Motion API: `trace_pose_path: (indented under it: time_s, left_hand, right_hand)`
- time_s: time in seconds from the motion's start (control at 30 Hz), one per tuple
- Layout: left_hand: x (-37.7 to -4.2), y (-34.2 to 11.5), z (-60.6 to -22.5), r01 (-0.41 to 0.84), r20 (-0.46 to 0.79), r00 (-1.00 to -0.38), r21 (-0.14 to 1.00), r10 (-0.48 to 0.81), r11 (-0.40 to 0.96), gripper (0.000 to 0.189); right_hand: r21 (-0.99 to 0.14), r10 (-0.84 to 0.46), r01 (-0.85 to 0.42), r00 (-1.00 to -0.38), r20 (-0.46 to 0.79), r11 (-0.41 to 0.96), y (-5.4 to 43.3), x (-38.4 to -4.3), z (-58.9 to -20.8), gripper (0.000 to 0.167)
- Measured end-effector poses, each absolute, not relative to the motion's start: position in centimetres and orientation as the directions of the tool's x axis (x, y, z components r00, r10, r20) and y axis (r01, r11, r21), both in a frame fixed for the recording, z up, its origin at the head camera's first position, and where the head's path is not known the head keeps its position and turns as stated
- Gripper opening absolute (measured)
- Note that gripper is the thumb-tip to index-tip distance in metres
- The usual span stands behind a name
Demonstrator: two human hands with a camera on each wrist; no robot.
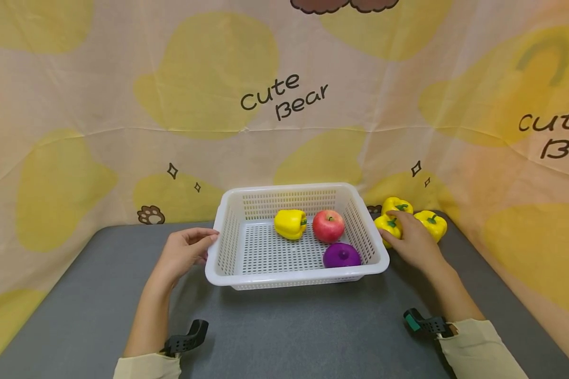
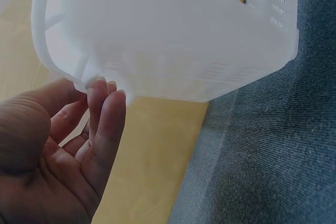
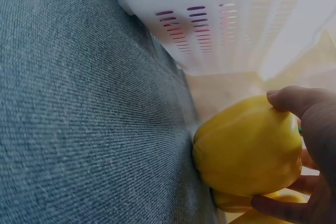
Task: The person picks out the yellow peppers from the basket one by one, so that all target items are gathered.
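Note:
A white plastic basket (image 1: 294, 276) stands on the table with a yellow bell pepper (image 1: 289, 224), a red apple (image 1: 329, 226) and a round purple vegetable (image 1: 341, 256) with a small nub inside. At its left end, my left hand (image 1: 182, 252) pinches the rim between thumb and fingers. Right of the basket, my right hand (image 1: 414, 239) grips another yellow bell pepper (image 3: 247, 148), thumb on one side and fingers on the other. Beside that pepper lie two more, one behind (image 1: 397, 204) and one to the right (image 1: 432, 226), partly covered by the hand.
The grey table (image 1: 284, 331) ends at a printed cloth backdrop (image 1: 204, 158) close behind the basket. Cloth also rises along the left and right sides. Both wrists carry black bands with mounts (image 1: 187, 339).

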State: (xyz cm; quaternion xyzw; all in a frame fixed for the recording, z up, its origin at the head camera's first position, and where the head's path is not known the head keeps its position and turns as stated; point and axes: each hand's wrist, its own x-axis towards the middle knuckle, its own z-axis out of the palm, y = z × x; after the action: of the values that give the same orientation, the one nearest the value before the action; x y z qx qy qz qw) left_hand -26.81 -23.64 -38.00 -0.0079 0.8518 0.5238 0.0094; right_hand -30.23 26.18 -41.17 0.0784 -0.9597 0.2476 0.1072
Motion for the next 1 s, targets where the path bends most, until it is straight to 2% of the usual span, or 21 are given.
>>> trace_pose_path:
  time_s: [0.47, 1.0]
  left_hand:
    - [-26.8, -23.7, -38.1, -0.014, -0.015, -1.0, 0.896, 0.001, 0.444, 0.041]
    - [-26.8, -23.7, -38.0, -0.018, -0.02, -1.0, 0.895, -0.001, 0.445, 0.041]
  right_hand:
    - [-0.449, -0.1, -0.205, -0.964, 0.246, 0.87, 25.8, -30.0, -41.1, 0.062]
    - [-0.446, -0.093, -0.195, -0.966, 0.24, 0.873, 26.2, -29.6, -39.6, 0.069]
